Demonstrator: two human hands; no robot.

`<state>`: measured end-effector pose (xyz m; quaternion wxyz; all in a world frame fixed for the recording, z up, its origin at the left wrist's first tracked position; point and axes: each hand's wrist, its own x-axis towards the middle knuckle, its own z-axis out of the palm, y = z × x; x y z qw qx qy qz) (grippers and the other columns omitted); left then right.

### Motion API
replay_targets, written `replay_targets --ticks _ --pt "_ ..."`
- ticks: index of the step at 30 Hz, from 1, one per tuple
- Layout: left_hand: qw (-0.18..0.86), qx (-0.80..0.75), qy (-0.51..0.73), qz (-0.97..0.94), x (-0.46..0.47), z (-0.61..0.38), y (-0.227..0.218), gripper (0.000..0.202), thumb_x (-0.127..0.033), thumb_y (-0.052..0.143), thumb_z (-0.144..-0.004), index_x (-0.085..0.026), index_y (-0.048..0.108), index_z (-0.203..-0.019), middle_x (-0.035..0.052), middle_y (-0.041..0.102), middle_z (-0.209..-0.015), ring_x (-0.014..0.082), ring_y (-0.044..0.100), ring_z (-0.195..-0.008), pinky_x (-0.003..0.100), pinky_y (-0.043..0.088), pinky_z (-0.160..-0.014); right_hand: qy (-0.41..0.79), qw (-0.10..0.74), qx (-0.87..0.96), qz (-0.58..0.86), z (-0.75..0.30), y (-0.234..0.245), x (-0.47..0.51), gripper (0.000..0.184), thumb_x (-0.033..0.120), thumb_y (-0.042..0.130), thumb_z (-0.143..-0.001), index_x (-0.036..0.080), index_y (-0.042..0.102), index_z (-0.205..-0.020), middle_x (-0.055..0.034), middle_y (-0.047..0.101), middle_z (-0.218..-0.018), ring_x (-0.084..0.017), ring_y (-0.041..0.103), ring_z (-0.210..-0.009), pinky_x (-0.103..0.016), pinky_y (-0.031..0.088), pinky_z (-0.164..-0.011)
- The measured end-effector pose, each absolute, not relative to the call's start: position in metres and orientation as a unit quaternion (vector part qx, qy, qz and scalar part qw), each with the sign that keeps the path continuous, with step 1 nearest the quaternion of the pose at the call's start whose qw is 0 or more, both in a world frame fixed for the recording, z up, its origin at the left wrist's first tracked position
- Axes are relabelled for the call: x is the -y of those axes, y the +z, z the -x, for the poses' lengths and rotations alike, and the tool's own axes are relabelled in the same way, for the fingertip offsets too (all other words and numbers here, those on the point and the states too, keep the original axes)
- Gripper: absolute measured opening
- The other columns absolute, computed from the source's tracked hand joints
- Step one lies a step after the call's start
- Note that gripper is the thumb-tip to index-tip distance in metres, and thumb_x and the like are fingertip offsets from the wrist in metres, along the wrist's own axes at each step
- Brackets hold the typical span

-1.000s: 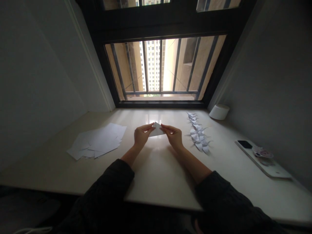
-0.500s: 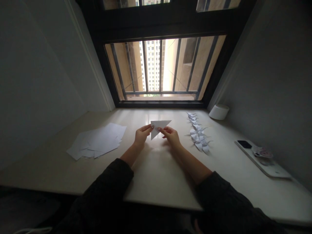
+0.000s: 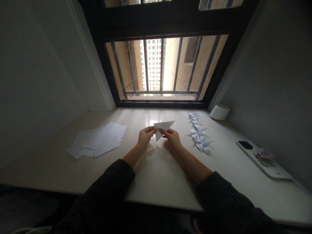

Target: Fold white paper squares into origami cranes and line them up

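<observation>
A white paper folded into a triangle (image 3: 163, 127) is held up above the pale tabletop (image 3: 156, 175), its long point aimed right. My left hand (image 3: 144, 137) pinches its left corner. My right hand (image 3: 172, 137) pinches it from below, near the middle. Both hands are closed on the paper, close together, in front of the window.
A loose stack of white sheets (image 3: 97, 140) lies to the left. A row of several folded paper cranes (image 3: 199, 135) runs along the right. A phone (image 3: 263, 158) with a sticker lies far right, and a white round container (image 3: 219, 111) sits by the barred window (image 3: 162, 68).
The paper went from lying low between both hands to being raised and turned, its point now sticking out to the right. Both hands moved closer together.
</observation>
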<state>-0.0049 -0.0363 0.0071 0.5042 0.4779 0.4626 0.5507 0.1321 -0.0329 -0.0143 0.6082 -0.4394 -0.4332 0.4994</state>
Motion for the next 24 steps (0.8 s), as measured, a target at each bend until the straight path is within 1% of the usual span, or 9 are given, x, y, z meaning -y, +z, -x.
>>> replay_targets --ticks 3,6,8,12,16,18,22,24 --pt "0.492 -0.461 0.538 -0.506 0.038 0.005 0.01 0.032 -0.042 0.074 -0.061 -0.019 0.073 -0.084 0.0056 0.071 -0.084 0.0179 0.06 -0.076 0.026 0.042 -0.066 0.498 0.599 0.45 0.437 -0.133 -0.011 0.035 0.032 0.044 0.074 -0.058 0.018 0.073 -0.077 -0.0042 0.071 -0.074 -0.016 0.06 -0.063 -0.029 0.042 -0.059" --pt "0.46 -0.471 0.547 -0.517 0.038 0.006 0.011 0.032 -0.047 0.071 -0.064 -0.018 0.073 -0.076 0.0042 0.069 -0.073 0.0165 0.06 -0.07 0.026 0.042 -0.063 0.503 0.581 0.469 0.436 -0.133 -0.006 0.038 0.032 0.044 0.075 -0.057 0.018 0.073 -0.076 -0.0038 0.071 -0.072 -0.016 0.059 -0.062 -0.028 0.042 -0.058" --pt "0.436 -0.476 0.566 -0.513 0.038 0.006 0.011 0.031 -0.047 0.071 -0.064 -0.017 0.073 -0.073 0.0033 0.068 -0.069 0.0157 0.059 -0.067 0.026 0.042 -0.063 0.501 0.567 0.474 0.449 -0.134 -0.004 0.04 0.032 0.046 0.076 -0.056 0.018 0.073 -0.071 -0.0033 0.07 -0.068 -0.015 0.057 -0.059 -0.027 0.041 -0.055" --pt "0.403 -0.482 0.589 -0.508 0.037 0.006 0.01 0.03 -0.045 0.072 -0.064 -0.017 0.074 -0.074 0.0024 0.068 -0.067 0.0143 0.057 -0.063 0.025 0.042 -0.061 0.488 0.539 0.473 0.499 -0.136 -0.004 0.039 0.035 0.05 0.076 -0.052 0.018 0.068 -0.06 -0.0018 0.063 -0.056 -0.013 0.051 -0.051 -0.025 0.037 -0.046" --pt "0.374 -0.483 0.6 -0.517 0.035 0.006 0.01 0.03 -0.044 0.071 -0.065 -0.016 0.074 -0.073 0.0013 0.067 -0.064 0.0123 0.055 -0.059 0.023 0.04 -0.058 0.477 0.545 0.465 0.509 -0.136 -0.004 0.036 0.036 0.049 0.078 -0.049 0.017 0.062 -0.053 -0.0003 0.059 -0.052 -0.011 0.048 -0.049 -0.025 0.036 -0.047" --pt "0.367 -0.484 0.602 -0.518 0.034 0.007 0.01 0.029 -0.044 0.07 -0.066 -0.016 0.074 -0.074 0.001 0.067 -0.064 0.0116 0.055 -0.058 0.023 0.039 -0.057 0.478 0.549 0.47 0.5 -0.136 -0.004 0.035 0.036 0.049 0.078 -0.05 0.017 0.063 -0.054 -0.0008 0.06 -0.054 -0.011 0.049 -0.051 -0.025 0.037 -0.05" --pt "0.35 -0.496 0.607 -0.513 0.032 0.01 0.01 0.029 -0.044 0.068 -0.068 -0.016 0.073 -0.074 0.0014 0.068 -0.065 0.0122 0.055 -0.059 0.023 0.04 -0.057 0.492 0.535 0.506 0.464 -0.139 -0.004 0.033 0.036 0.051 0.074 -0.057 0.016 0.07 -0.065 -0.0037 0.065 -0.062 -0.014 0.055 -0.058 -0.026 0.04 -0.057" --pt "0.34 -0.498 0.606 -0.519 0.032 0.012 0.009 0.03 -0.045 0.068 -0.068 -0.016 0.073 -0.073 0.002 0.068 -0.065 0.0132 0.056 -0.059 0.024 0.04 -0.058 0.479 0.522 0.54 0.455 -0.143 -0.005 0.031 0.035 0.051 0.072 -0.06 0.016 0.071 -0.067 -0.0047 0.067 -0.064 -0.015 0.057 -0.06 -0.027 0.041 -0.059"
